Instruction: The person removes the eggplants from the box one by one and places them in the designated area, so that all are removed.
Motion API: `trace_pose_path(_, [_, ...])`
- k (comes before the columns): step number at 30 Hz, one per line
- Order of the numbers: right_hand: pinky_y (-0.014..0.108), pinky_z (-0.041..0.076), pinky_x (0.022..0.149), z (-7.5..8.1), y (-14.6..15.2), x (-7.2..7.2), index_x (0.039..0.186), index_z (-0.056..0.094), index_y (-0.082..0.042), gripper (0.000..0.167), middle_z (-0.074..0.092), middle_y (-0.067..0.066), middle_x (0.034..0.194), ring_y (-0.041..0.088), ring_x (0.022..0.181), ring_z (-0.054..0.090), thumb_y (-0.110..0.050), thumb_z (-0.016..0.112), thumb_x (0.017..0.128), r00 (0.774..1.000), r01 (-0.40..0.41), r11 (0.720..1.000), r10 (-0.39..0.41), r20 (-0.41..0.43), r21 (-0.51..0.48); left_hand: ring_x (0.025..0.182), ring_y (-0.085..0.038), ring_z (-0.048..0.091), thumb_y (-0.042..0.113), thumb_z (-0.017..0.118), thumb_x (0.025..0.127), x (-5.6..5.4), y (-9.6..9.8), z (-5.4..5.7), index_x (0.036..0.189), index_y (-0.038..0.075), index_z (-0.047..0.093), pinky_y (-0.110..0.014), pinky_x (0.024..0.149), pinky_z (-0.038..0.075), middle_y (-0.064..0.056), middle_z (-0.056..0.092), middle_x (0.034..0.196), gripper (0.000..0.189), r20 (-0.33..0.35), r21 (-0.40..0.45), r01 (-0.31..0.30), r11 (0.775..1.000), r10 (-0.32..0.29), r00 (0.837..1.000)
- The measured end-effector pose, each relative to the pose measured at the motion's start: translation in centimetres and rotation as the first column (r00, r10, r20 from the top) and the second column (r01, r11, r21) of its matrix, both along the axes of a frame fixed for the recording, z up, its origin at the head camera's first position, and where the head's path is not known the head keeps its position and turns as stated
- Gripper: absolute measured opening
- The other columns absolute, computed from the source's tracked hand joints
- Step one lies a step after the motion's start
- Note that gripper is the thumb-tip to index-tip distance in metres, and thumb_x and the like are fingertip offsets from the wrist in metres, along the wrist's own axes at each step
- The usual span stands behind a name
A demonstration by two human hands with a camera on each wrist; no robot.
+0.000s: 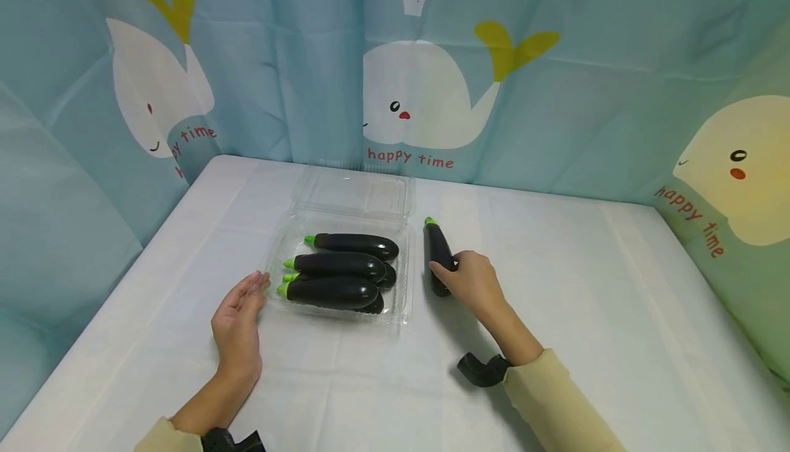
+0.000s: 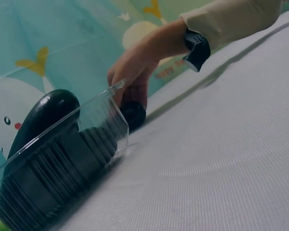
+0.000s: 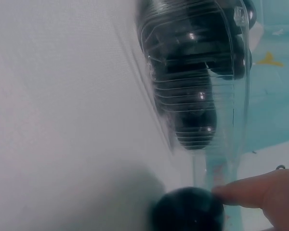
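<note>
My right hand [image 1: 472,279] grips a dark eggplant [image 1: 437,243] with a green stem, right of a clear plastic clamshell box [image 1: 404,294]. In the right wrist view the rounded end of that eggplant [image 3: 189,211] shows beside a finger [image 3: 245,191]. Several eggplants [image 1: 336,292] lie stacked in the box, their green stems toward the left. At the box's left wall rests my left hand [image 1: 239,325], its fingertips touching the plastic and its fingers fairly straight. Seen from the left wrist, the ribbed box wall [image 2: 103,125] stands before the right hand.
The box's transparent lid [image 1: 354,191] lies folded back behind it. A white cloth [image 1: 370,383] covers the table. Behind and at the sides hangs a blue curtain [image 1: 308,81] with whale prints. Black wrist straps [image 1: 484,370] sit on both forearms.
</note>
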State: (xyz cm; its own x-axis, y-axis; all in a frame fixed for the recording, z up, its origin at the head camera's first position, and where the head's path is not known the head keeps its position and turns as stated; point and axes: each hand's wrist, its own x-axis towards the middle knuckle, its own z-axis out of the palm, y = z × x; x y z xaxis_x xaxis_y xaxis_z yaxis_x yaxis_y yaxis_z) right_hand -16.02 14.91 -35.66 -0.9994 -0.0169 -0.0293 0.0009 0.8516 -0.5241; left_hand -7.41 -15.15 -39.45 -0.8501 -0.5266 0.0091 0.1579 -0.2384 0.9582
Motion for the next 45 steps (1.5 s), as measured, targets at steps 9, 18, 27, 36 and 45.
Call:
trace_pose_path(9, [0.028,0.038,0.046,0.3,0.1,0.0,0.067,0.059,-0.001,0.037,0.050,0.004,0.055,0.017,0.049,0.046,-0.034,0.064,0.083,1.000,0.000,1.000,0.000,0.006,-0.024,0.101,-0.009,0.059,-0.005,0.045,0.089,0.0,-0.2,0.3,0.117,-0.013,0.052,-0.017,0.084,0.044,-0.002,0.065,0.106,0.030,-0.004,0.062,-0.016,0.998,0.016,1.000])
trace_pose_path(18, [0.028,0.037,0.045,0.3,0.3,0.1,0.064,0.055,-0.004,0.039,0.046,0.003,0.053,0.016,0.047,0.043,-0.036,0.062,0.085,1.000,0.003,1.000,-0.003,0.024,-0.026,0.100,-0.010,0.060,-0.009,0.043,0.086,0.1,-0.3,0.3,0.115,-0.013,0.053,-0.018,0.085,0.044,-0.006,0.065,0.107,0.031,-0.022,0.032,-0.019,0.999,0.020,1.000])
trace_pose_path(27, [0.028,0.035,0.044,0.2,0.5,-0.1,0.061,0.051,-0.005,0.043,0.042,0.002,0.053,0.016,0.047,0.042,-0.039,0.063,0.084,1.000,0.001,1.000,-0.001,0.020,-0.014,0.099,-0.010,0.060,-0.009,0.042,0.086,0.1,-0.2,0.3,0.113,-0.012,0.054,-0.018,0.085,0.043,-0.006,0.065,0.105,0.029,-0.049,0.048,-0.026,0.999,0.028,0.998])
trace_pose_path(36, [0.047,0.046,0.083,2.9,0.6,0.3,0.120,0.052,0.013,0.069,0.059,0.027,0.110,0.036,0.099,0.058,-0.045,0.060,0.085,0.998,-0.005,1.000,0.006,-0.057,0.018,0.100,-0.011,0.059,-0.006,0.040,0.088,0.0,-0.2,-0.1,0.113,-0.011,0.053,-0.018,0.088,0.041,-0.008,0.063,0.108,0.028,-0.038,0.022,-0.018,1.000,0.018,0.999])
trace_pose_path(45, [0.043,0.048,0.081,4.7,0.6,0.5,0.125,0.050,0.007,0.064,0.060,0.021,0.114,0.030,0.099,0.060,-0.042,0.060,0.086,0.991,-0.129,0.988,0.126,-0.039,-0.090,0.102,-0.012,0.058,-0.004,0.039,0.090,0.0,-0.2,-0.1,0.114,-0.011,0.051,-0.019,0.091,0.040,-0.009,0.062,0.111,0.028,-0.035,0.029,-0.005,1.000,0.006,0.999])
